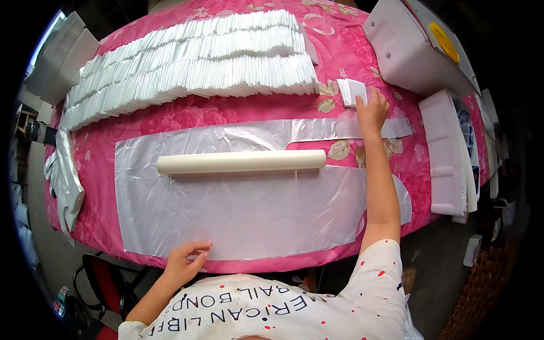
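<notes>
My right hand reaches out to the far right, its thumb and fingers closed on the near right edge of a small stack of folded white sheets. By the near edge of the table my left hand holds nothing, with its fingers loosely bent and thumb apart. It is just at the lower edge of a translucent plastic sheet spread flat. Across that sheet lies a long off-white roll. A strip of clear plastic extends from the sheet toward the right, passing beneath my right forearm.
Long rows of folded white pieces fill the far left of the pink floral tablecloth. White foam boxes and a foam tray line the right side. Plastic bags hang at the left edge, above a chair.
</notes>
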`<state>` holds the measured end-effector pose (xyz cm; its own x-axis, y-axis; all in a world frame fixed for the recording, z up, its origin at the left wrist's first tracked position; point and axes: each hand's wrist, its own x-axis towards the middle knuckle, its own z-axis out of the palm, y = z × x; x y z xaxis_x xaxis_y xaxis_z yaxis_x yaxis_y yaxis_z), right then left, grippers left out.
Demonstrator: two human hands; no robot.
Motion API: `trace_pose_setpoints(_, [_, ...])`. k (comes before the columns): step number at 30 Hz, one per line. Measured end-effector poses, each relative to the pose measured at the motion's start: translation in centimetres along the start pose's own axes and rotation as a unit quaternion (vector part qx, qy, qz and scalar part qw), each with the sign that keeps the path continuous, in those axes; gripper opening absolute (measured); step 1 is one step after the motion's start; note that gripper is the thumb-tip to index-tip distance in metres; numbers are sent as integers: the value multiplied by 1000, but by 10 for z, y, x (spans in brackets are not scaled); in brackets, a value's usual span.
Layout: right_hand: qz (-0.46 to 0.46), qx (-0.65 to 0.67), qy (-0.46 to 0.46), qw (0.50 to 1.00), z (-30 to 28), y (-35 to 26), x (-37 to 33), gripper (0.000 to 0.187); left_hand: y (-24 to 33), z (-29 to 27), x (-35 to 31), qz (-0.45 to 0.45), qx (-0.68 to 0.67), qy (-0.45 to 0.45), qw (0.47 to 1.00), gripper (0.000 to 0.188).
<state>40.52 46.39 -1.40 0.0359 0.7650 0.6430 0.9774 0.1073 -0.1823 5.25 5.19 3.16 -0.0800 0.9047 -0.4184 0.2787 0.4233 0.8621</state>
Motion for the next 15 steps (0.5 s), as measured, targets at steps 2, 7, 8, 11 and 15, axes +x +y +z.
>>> trace_pose_setpoints(2, [-72,189,-122,972,-31,-45,-16,41,-4,-1,-1,2,10,7,1000,25])
trace_pose_setpoints(7, [-243,304,-326,862,-102,-107,-100,46,12,5,18,93,61,-27,993,23])
trace_pose_setpoints(8, [-247,267,-325,873,-112,-107,-112,47,18,8,25,145,106,-39,983,27])
trace_pose_setpoints(11, [-211,294,-376,853,-142,-111,-151,49,20,17,46,245,245,16,938,55])
trace_pose_setpoints(15, [-197,395,-427,789,-179,-102,-194,52,13,41,73,288,309,88,902,81])
